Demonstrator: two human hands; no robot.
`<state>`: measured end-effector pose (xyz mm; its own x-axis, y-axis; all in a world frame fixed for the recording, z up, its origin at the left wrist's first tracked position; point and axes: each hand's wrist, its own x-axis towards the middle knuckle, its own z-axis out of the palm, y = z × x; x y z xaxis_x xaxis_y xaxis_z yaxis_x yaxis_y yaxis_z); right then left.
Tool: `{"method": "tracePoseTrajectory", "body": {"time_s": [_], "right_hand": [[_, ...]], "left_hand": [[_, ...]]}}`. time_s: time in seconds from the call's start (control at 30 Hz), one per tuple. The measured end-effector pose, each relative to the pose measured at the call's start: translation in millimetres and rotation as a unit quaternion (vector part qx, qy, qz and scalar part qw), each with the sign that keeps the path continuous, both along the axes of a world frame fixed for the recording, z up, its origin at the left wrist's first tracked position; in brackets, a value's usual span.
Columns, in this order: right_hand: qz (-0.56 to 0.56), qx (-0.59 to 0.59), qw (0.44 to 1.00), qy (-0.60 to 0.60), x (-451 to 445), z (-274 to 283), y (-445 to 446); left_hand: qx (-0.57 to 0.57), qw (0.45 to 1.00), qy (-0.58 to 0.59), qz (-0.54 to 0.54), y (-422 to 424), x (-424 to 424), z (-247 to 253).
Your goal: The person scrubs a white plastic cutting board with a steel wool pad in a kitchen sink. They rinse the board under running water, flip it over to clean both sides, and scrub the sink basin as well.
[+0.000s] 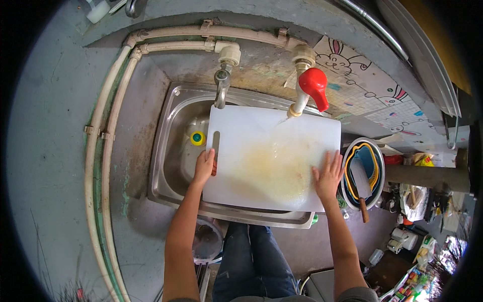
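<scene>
A white plastic cutting board (260, 128) lies across the stainless steel sink (171, 151), with a yellowish stain and wet glints on its middle. My left hand (205, 166) grips its left edge at the handle slot, fingertips showing through the slot. Spread over the board's right edge, my right hand (329, 175) rests palm down with the fingers apart. A tap with a red handle (314, 87) has its spout over the board's far edge, and a thin streak of water seems to come from it. Left of that, a metal tap (222, 85) reaches to the board's far left corner.
A yellow bottle with a green cap (197, 138) stands in the sink's basin. Right of the board, a metal bowl (382, 166) holds nested baskets with a wooden-handled cleaver (360, 181) across them. Pipes (103, 124) run along the wall; a bucket (207, 239) sits below the sink.
</scene>
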<state>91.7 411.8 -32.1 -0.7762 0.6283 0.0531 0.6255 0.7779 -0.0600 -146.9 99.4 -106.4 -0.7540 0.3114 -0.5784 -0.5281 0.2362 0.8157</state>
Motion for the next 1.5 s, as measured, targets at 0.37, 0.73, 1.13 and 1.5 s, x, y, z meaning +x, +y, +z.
{"method": "tracePoseTrajectory", "body": {"time_s": [0.37, 0.73, 1.13, 1.5], "right_hand": [[-0.090, -0.139, 0.976, 0.140, 2, 4, 18], [-0.127, -0.139, 0.970, 0.154, 6, -5, 22], [-0.131, -0.132, 0.973, 0.137, 5, -3, 21], [-0.138, -0.128, 0.975, 0.118, 1, -2, 17]], "left_hand": [[-0.109, 0.968, 0.215, -0.065, 0, 11, -1], [-0.401, 0.775, 0.471, -0.131, 42, 45, 0], [-0.078, 0.732, 0.558, -0.383, 97, 126, 40], [-0.376, 0.767, 0.474, -0.216, 63, 60, 17]]}}
